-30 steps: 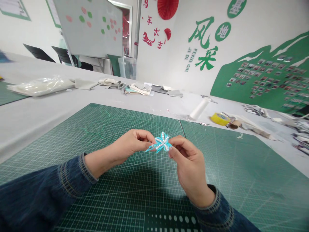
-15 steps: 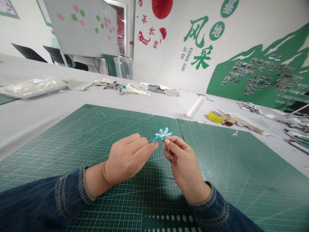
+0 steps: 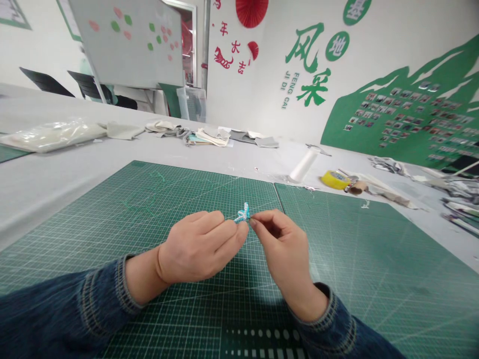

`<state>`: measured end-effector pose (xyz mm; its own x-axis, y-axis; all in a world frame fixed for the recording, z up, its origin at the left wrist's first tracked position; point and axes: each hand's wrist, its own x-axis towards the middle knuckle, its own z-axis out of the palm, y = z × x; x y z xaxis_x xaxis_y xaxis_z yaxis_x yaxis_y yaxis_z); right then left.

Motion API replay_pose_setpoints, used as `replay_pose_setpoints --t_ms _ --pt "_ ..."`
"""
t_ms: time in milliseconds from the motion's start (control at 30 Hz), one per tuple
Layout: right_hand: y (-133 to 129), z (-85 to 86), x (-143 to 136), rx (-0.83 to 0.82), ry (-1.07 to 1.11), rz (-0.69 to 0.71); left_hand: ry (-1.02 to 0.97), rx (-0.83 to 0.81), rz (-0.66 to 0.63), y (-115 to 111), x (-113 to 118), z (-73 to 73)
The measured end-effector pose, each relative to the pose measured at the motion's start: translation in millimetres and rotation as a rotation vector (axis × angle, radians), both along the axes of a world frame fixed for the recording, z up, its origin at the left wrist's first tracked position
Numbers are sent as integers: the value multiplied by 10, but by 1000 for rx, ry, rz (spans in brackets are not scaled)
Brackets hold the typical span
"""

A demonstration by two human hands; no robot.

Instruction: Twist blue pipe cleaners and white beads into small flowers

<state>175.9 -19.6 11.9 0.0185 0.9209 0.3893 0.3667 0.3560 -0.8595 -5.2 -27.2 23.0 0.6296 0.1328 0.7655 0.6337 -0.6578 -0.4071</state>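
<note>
A small turquoise ornament with white bead-like rows (image 3: 243, 213), shaped like petals, is held just above the green cutting mat (image 3: 179, 309). My left hand (image 3: 204, 244) is closed, pinching the ornament's lower left part between thumb and forefinger. From the other side, the thumb and forefinger of my right hand (image 3: 286, 249) are pinched together at the ornament's right edge. Whether a thread or other fine piece sits in that pinch is too small to make out. Part of the ornament is hidden by my left fingers.
Beyond the mat lie a white roll (image 3: 304, 165), yellow tape (image 3: 335, 180) and a brown cardboard tube (image 3: 358, 187). Fabric scraps (image 3: 213, 136) and a plastic-wrapped bundle (image 3: 56, 135) lie farther back. A template with cut-out shapes (image 3: 262, 344) is at the near edge.
The ornament has turned and shifted slightly left and down, from my right fingers into my left pinch. My right hand now pinches at its right edge.
</note>
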Motion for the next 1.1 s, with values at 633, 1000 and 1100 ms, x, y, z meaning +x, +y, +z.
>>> replay_pose_setpoints --t_ms 633,1000,1100 --pt "34 -128 33 501 -561 137 -255 -586 158 79 -61 -48" --pt "25 -136 -10 589 -620 235 -386 -1263 262 184 -169 256" --pt "24 -135 -2 598 -608 268 -413 -1318 245 215 -191 262"
